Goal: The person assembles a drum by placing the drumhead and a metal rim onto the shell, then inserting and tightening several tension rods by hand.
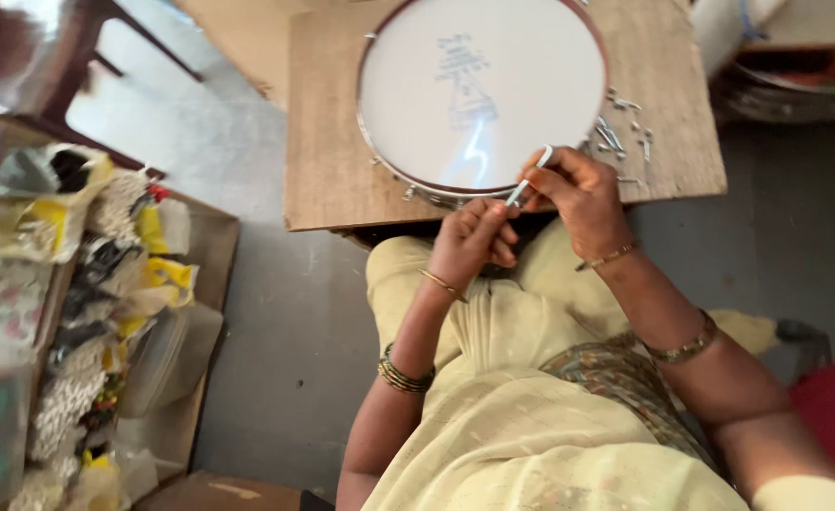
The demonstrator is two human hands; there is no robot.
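Drum [481, 90] with a white skin and a metal rim lies flat on a small wooden bench [323, 180], its near edge just past your knuckles. Nearest the camera, your lap is covered in pale yellow cloth, with gold bangles on both wrists. Your left hand [472, 241] is curled closed at the bench's front edge, fingertips pinched at the lower end of a slim white-and-metal tool [528, 177]. Your right hand [578, 194] is clamped on the upper part of that same tool, so the two hands sit close together and touching it, right at the drum's rim. Just beyond your right hand, loose metal screws [621, 137] lie scattered on the bench beside the drum. Off to your left, a shelf [105, 312] on the grey floor is heaped with yellow and white packets.
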